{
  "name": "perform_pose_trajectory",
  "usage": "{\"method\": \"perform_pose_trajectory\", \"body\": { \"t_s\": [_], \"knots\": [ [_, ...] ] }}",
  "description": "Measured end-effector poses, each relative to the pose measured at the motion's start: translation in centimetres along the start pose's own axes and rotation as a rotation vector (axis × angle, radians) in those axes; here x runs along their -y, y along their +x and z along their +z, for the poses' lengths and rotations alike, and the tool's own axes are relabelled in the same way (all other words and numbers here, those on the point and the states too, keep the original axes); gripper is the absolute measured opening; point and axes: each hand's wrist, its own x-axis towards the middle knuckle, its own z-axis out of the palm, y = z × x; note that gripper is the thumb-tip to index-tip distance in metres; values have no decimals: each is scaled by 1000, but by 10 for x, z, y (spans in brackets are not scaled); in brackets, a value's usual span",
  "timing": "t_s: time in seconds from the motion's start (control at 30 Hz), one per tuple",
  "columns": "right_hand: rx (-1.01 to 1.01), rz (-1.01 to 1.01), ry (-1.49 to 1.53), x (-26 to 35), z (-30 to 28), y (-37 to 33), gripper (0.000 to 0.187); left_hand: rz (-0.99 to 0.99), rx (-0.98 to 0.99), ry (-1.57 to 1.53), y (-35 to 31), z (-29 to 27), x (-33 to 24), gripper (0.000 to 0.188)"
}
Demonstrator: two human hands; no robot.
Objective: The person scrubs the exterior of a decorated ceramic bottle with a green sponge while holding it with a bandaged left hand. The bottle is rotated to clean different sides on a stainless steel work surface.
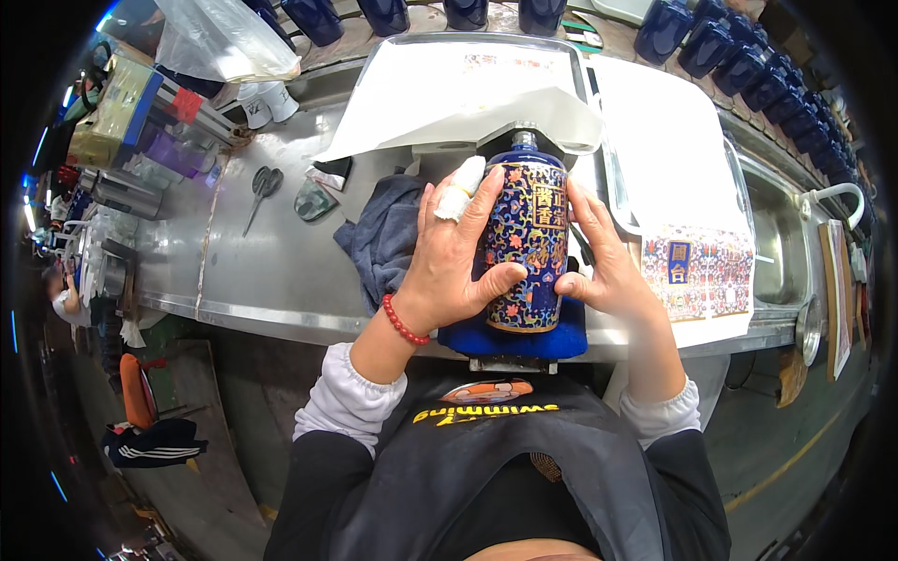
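Note:
In front of me a dark blue bottle [526,252] leans back on a blue cushioned pad [458,338]. A colourful floral decal with gold characters covers its body, and its short neck points away from me. My left hand [447,257] grips the left side, thumb across the front; white wrapping covers some of its fingers. From the right, my right hand [608,266] holds the other side with fingers along the edge and thumb low on the front. A crumpled grey-blue cloth [382,224] lies beside my left hand. Next to my right hand is a patterned decal sheet [697,271].
White paper covers a tray [412,39] behind the bottle. Scissors [264,192] lie on the metal bench [253,280] to the left. Several plain blue bottles [708,47] line the far edge. A sink [784,252] is at the right.

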Motion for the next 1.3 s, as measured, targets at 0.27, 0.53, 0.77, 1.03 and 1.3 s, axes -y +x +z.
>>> {"method": "perform_pose_trajectory", "body": {
  "t_s": [0.27,0.53,0.77,1.03,1.3],
  "knots": [
    [9,-55,7,-3,-6,-1,111,45,-28,-138,1,-4,7,102],
    [72,-170,-100,-18,-11,-3,127,211,54,-15,7,-10,19,110],
    [111,-105,-138,-28,-7,-9,141,211,258,-48,8,-25,14,126],
    [166,-130,-146,-34,-10,-11,139,214,213,-12,8,-23,10,122],
    [-10,-212,-475,13,-27,-7,95,147,221,29,8,-23,7,125]
  ]
}}
